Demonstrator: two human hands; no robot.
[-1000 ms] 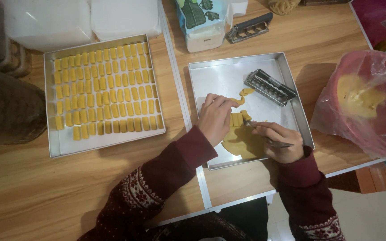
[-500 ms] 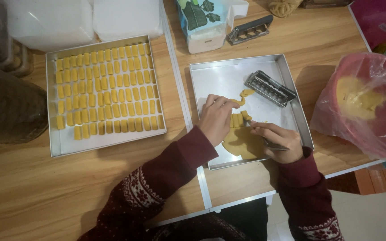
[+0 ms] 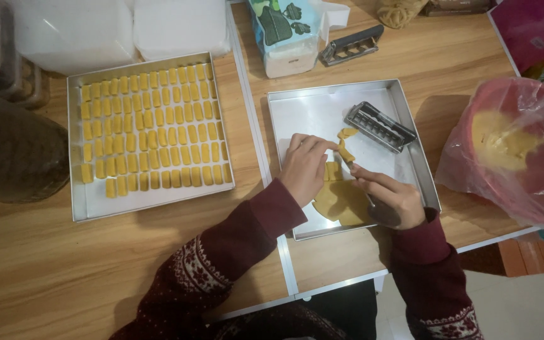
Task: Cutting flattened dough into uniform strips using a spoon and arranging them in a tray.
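Two light wooden tabletops (image 3: 45, 277) pushed together with white edging, tiled floor (image 3: 524, 302) at lower right, soft indoor light

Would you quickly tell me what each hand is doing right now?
Left hand: fingers curled, pinching a small strip of yellow dough in the right-hand tray.
Right hand: closed on a thin tool, its tip at the dough.

Flat yellow dough sheet (image 3: 338, 201), irregular and partly cut, lying near the front edge of a square metal tray (image 3: 303, 107), small cut strips (image 3: 346, 148) just behind.
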